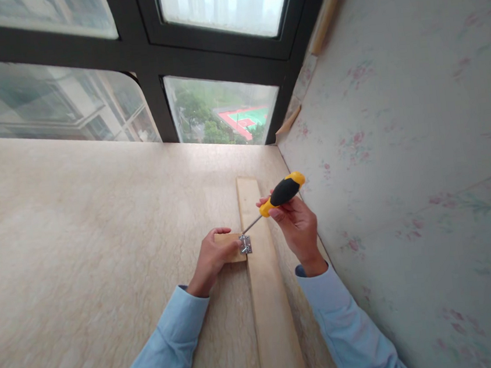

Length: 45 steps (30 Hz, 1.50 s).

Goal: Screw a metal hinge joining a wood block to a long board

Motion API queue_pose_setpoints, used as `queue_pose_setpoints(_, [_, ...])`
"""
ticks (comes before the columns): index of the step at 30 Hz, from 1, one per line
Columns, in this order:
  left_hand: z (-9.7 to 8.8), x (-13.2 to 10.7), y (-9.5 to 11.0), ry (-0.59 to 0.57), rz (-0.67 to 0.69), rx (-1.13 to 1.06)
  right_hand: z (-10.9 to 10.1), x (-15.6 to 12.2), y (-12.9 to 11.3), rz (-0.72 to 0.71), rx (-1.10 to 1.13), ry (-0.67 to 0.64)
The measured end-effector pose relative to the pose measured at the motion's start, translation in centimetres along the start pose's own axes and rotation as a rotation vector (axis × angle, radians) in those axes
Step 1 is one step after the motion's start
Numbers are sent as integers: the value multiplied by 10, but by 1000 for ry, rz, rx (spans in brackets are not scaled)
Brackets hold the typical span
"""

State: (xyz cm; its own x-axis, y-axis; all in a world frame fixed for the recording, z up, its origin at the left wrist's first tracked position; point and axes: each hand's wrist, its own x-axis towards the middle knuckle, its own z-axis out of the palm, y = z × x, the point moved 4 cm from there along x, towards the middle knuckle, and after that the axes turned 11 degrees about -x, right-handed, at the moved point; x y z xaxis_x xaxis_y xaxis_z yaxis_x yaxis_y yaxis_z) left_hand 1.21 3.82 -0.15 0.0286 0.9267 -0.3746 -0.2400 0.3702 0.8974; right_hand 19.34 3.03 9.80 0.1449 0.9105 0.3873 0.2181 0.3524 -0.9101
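My right hand (296,225) grips a screwdriver (285,191) with a yellow and black handle. The shaft slants down to the left, and its tip is at the upper edge of a small silver metal hinge (245,244). That hinge lies across the seam between a short wooden block (235,256) and a long wooden board (264,299). Loose-looking screws seem to lie on the hinge, too small to make out clearly. My left hand (217,251) is closed around the short block, its thumb on top beside the hinge.
The boards lie on a beige marble-patterned surface (79,236). Close on the right rises a wall with floral wallpaper (404,190). At the far edge stands a dark-framed window (214,52), with a strip of peeling trim (289,122) in the corner.
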Motion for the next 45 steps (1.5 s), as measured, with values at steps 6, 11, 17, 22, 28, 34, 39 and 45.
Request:
queue_pose_setpoints(6, [1, -1, 1, -5, 0, -10, 0, -5, 3, 4, -24, 14])
queue_pose_setpoints(11, [1, -1, 0, -8, 1, -15, 3, -6, 5, 6, 14, -9])
queue_pose_setpoints(17, [2, -3, 3, -14, 16, 8, 5, -7, 7, -21, 18, 10])
queue_pose_setpoints(22, [1, -1, 0, -22, 16, -3, 6, -7, 5, -22, 13, 7])
queue_pose_setpoints(28, [-1, 3, -5, -19, 14, 5, 5, -9, 4, -10, -16, 6])
queue_pose_setpoints(34, [0, 3, -4, -12, 21, 22, 6, -11, 6, -10, -17, -29])
queue_pose_setpoints(39, [0, 2, -3, -6, 20, 25, 6, -12, 7, -24, -13, -66])
queue_pose_setpoints(45, [0, 3, -4, -11, 46, 26, 6, -8, 7, -56, -200, -5])
